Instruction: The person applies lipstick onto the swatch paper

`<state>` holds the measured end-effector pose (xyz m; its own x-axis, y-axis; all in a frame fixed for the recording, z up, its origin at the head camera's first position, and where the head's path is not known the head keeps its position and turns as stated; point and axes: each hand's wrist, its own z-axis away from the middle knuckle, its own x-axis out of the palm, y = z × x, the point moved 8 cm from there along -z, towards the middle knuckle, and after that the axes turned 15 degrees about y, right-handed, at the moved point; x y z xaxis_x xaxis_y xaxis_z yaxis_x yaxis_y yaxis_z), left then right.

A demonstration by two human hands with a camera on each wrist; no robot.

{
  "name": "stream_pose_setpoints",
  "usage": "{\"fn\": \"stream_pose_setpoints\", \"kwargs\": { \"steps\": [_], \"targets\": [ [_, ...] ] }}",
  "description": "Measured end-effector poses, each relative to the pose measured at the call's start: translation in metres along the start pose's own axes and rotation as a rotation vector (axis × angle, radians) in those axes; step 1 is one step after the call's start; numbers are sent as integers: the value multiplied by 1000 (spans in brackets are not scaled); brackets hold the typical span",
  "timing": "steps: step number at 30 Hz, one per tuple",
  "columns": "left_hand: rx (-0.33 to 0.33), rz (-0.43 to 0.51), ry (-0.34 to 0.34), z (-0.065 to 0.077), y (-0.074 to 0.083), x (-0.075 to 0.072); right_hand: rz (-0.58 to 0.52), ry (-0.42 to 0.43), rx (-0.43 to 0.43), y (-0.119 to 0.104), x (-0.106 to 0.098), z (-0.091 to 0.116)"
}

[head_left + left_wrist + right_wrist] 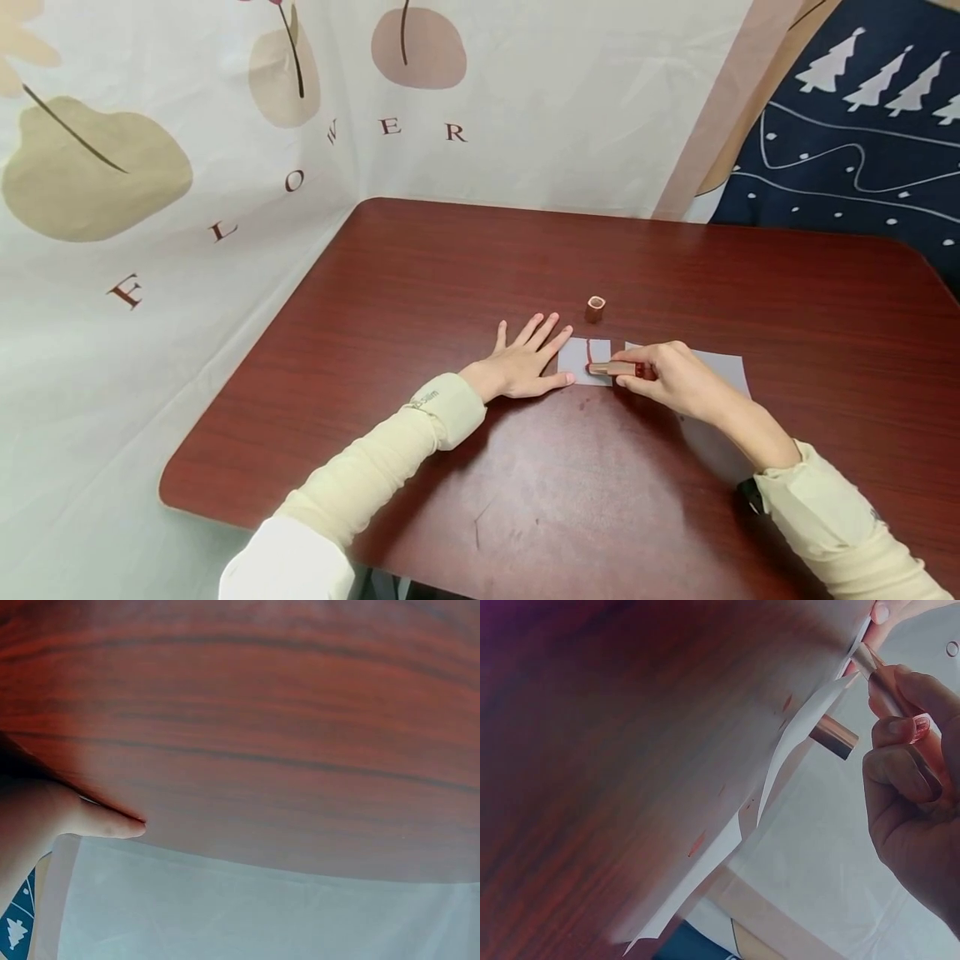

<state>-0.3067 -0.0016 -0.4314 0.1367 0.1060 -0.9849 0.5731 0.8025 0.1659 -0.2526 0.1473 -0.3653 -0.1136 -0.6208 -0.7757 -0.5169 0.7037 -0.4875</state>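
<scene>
My right hand [678, 379] pinches a lipstick [621, 368] in a rose-gold and dark red tube, its tip at a small white paper [572, 360]. A red line [589, 350] runs down that paper to the lipstick. Spread flat on the table, my left hand [525, 367] touches the paper's left edge with thumb and index finger. Behind the paper stands the rose-gold lipstick cap [595, 309]. In the right wrist view, thumb and fingers curl round the lipstick [885, 686], with the cap [836, 737] beyond. The left wrist view catches only one digit [105, 821] of the left hand.
A larger white sheet [726, 367] lies under and beyond the right hand, partly hidden by it. Small red smears [697, 844] mark the dark red table [465, 258]. A printed white cloth [562, 108] hangs behind the table.
</scene>
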Motion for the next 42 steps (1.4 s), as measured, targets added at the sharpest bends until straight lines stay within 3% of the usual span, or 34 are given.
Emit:
{"fn": "stream_pose_setpoints", "kwargs": {
  "steps": [17,25,42],
  "targets": [
    [26,23,32,8,-1,3,-28,-1,17,-2,8,5],
    [23,38,35,16,-6,14,-52,-28,28,-4,21,9],
    [23,26,68,10,-8,11,-35,11,-14,-3,17,4]
  ]
}}
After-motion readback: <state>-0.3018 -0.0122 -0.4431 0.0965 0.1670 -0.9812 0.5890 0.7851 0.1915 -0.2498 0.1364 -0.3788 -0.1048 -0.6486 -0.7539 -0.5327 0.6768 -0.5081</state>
